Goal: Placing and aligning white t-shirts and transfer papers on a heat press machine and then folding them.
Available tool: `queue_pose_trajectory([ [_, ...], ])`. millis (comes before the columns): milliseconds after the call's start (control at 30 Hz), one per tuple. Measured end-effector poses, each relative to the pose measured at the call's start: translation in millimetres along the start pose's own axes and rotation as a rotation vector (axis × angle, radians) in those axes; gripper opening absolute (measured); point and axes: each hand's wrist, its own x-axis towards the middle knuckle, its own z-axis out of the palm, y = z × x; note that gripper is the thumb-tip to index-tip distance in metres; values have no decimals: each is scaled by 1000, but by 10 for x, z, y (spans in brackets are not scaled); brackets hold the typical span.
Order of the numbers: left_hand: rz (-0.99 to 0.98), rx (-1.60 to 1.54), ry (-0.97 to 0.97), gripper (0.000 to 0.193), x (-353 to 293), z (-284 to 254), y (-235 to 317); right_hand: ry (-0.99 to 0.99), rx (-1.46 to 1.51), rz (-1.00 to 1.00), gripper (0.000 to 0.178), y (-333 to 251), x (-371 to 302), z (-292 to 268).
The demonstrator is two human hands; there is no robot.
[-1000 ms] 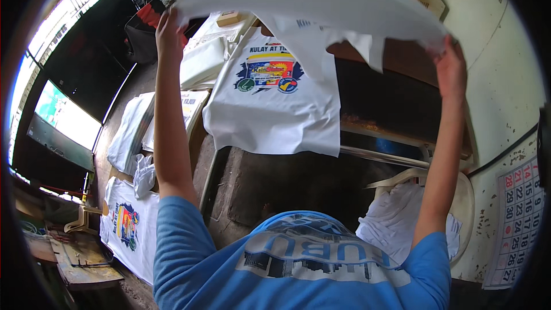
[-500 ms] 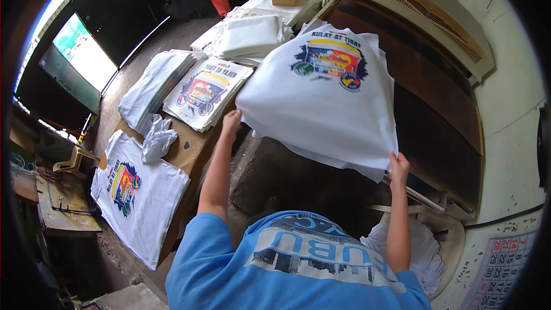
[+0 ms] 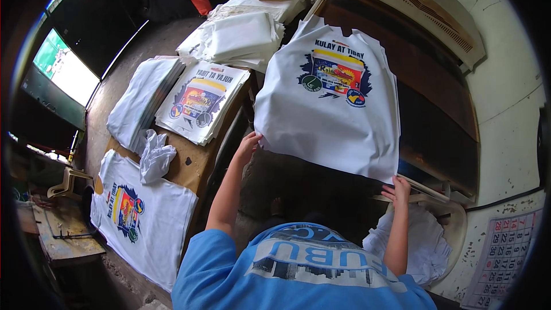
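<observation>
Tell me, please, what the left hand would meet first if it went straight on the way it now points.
Most likely the white printed shirt, since the left hand is at its near left corner; whether it would pass over or under the cloth is unclear.

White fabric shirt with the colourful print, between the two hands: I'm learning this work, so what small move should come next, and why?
Perhaps ease the white fabric shirt gently outward at its near corners: the left hand and right hand are there, and soft folds crease its lower half.
</observation>
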Motion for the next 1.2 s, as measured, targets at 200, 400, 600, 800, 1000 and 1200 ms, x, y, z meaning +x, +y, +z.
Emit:
queue_pose_trajectory([
  [200, 123, -149, 91, 21, -143, -81, -62, -29, 260, 95, 22, 99, 69, 29],
  [400, 210, 37, 159, 22, -439, -73, 166, 66, 148, -107, 23, 73, 50, 72],
  [600, 369, 190, 352, 22, -905, -101, 22, -33, -32, -169, 10, 367, 37, -340],
  [800, -162, 258, 440, 13, -2176, -230, -1878, -313, -600, 133, 6, 1857, -15, -859],
  [1000, -489, -114, 568, 8, -3822, 454, -3249, -387, -266, 611, 13, 3549, 19, -1470],
  [1200, 351, -687, 670, 13, -4685, 569, -1791, -828, 516, 203, 12, 1243, -423, -689],
])
